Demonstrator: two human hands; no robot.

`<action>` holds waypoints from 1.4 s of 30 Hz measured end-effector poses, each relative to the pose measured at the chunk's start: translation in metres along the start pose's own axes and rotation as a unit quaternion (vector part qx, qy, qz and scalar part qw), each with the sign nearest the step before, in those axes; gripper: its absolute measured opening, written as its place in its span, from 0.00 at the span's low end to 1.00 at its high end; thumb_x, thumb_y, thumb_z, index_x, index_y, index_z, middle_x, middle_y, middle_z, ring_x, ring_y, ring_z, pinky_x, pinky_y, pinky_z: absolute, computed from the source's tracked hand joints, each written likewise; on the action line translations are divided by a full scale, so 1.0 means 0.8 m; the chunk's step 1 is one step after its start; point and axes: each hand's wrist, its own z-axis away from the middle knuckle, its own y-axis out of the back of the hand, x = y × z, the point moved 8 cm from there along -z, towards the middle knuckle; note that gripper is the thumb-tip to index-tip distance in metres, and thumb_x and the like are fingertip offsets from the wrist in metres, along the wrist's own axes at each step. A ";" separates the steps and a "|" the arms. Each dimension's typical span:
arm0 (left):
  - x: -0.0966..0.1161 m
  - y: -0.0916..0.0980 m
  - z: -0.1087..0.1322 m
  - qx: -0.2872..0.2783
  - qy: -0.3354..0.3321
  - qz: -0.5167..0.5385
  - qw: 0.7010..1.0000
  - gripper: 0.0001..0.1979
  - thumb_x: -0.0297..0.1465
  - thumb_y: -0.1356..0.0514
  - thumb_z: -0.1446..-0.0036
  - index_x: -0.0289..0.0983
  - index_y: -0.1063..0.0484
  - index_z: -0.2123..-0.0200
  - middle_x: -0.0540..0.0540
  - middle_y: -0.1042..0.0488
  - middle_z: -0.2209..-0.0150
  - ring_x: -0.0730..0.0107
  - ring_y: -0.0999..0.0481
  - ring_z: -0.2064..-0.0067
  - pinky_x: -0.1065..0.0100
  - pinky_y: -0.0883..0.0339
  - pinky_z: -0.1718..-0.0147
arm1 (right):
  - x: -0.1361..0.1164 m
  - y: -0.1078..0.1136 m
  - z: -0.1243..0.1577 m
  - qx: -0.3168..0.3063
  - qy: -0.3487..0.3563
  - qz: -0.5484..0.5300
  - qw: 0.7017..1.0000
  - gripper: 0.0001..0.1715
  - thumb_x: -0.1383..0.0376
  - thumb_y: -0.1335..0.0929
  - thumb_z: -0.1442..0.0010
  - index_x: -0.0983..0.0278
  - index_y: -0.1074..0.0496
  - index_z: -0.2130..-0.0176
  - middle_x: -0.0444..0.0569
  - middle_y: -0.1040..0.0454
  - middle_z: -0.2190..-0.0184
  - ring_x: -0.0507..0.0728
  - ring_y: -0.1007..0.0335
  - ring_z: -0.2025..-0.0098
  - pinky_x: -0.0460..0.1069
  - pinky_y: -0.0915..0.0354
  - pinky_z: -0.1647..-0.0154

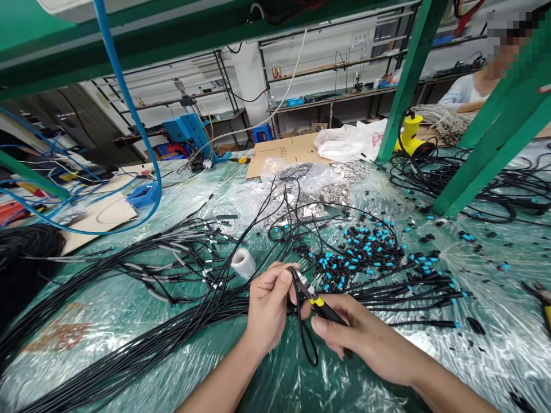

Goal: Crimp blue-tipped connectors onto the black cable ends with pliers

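Near the middle of the bench, my left hand (271,307) is closed in a pinch on a black cable (310,351), part of which hangs below as a loop. My right hand (357,332) grips yellow-and-black pliers (326,310). Their metal jaws meet the cable beside my left fingertips; whether they bite into it I cannot tell. Just beyond my right hand lies a pile of small black and blue connectors (357,249). A long bundle of black cables (163,338) runs from the lower left toward my hands.
A white roll (243,263) stands behind my left hand. Metal parts in clear plastic (310,195) lie farther back. Green posts (408,80) rise at the right, and a blue hose (129,109) hangs at the left. Another tool (538,295) lies at the right edge. A person (469,92) sits beyond.
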 end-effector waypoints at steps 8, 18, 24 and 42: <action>0.003 0.010 0.004 0.038 -0.054 -0.068 0.996 0.15 0.42 0.37 0.43 0.39 0.22 0.77 0.47 0.30 0.81 0.60 0.26 0.68 0.63 0.33 0.68 | -0.016 0.027 0.007 0.218 0.031 0.374 0.901 0.21 0.55 0.35 0.38 0.53 0.34 0.46 0.48 0.27 0.56 0.61 0.29 0.59 0.55 0.34 0.61; -0.007 0.013 0.005 0.047 -0.046 -0.066 0.996 0.14 0.43 0.36 0.45 0.38 0.20 0.72 0.49 0.30 0.81 0.63 0.28 0.72 0.63 0.32 0.68 | -0.013 0.029 0.006 0.225 0.030 0.412 0.882 0.20 0.53 0.37 0.36 0.50 0.36 0.45 0.46 0.27 0.56 0.61 0.27 0.61 0.54 0.34 0.65; -0.001 0.008 0.004 0.017 -0.061 -0.028 0.998 0.09 0.37 0.36 0.43 0.39 0.20 0.63 0.48 0.27 0.69 0.75 0.34 0.77 0.69 0.37 0.75 | -0.017 0.023 0.009 0.217 0.029 0.378 0.900 0.12 0.56 0.36 0.36 0.51 0.31 0.53 0.42 0.25 0.63 0.56 0.29 0.68 0.49 0.40 0.70; -0.014 0.002 -0.003 0.036 0.068 0.132 0.988 0.12 0.40 0.34 0.46 0.38 0.19 0.64 0.54 0.35 0.80 0.79 0.42 0.76 0.76 0.46 0.71 | -0.012 0.023 0.003 0.198 0.029 0.301 0.932 0.12 0.57 0.35 0.37 0.54 0.31 0.53 0.42 0.26 0.65 0.55 0.31 0.67 0.50 0.37 0.66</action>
